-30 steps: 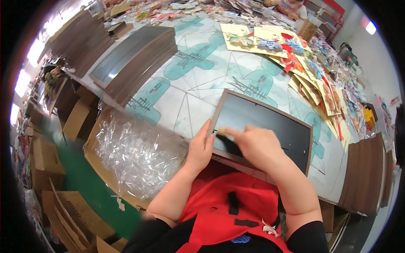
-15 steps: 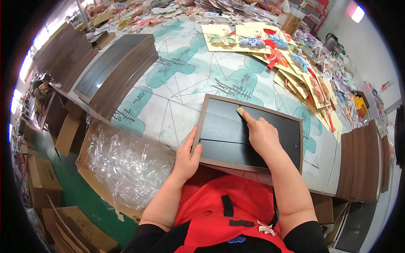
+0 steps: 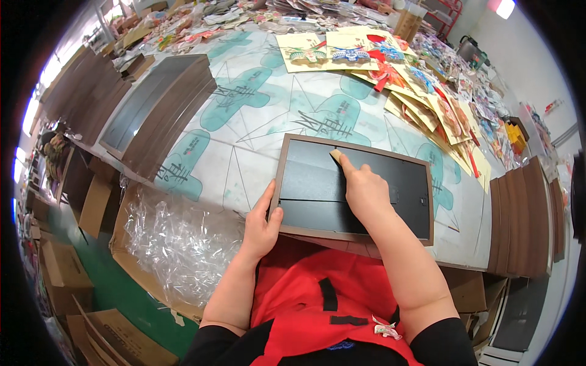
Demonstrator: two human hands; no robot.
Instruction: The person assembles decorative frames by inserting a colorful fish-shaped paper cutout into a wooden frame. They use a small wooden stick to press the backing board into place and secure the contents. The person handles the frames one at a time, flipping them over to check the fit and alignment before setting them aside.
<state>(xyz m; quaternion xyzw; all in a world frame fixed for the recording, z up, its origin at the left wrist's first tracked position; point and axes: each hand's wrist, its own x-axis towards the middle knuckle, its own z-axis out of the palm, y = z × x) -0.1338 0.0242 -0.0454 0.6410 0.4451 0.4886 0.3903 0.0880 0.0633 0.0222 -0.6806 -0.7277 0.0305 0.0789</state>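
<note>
A brown picture frame lies face down on the table before me, its black backing board up. My left hand grips the frame's near left corner, thumb on the black board. My right hand rests on the backing near its far edge, the forefinger stretched out and pressing a small tan tab by the frame's upper rim.
A stack of brown frames lies at the far left; more frames stand at the right edge. Yellow sheets with colourful paper cuttings fan across the far right. A cardboard box of clear plastic wrap sits left of my lap.
My right hand has slid from the near left part of the backing up toward the frame's far rim. My left hand stays on the near left corner.
</note>
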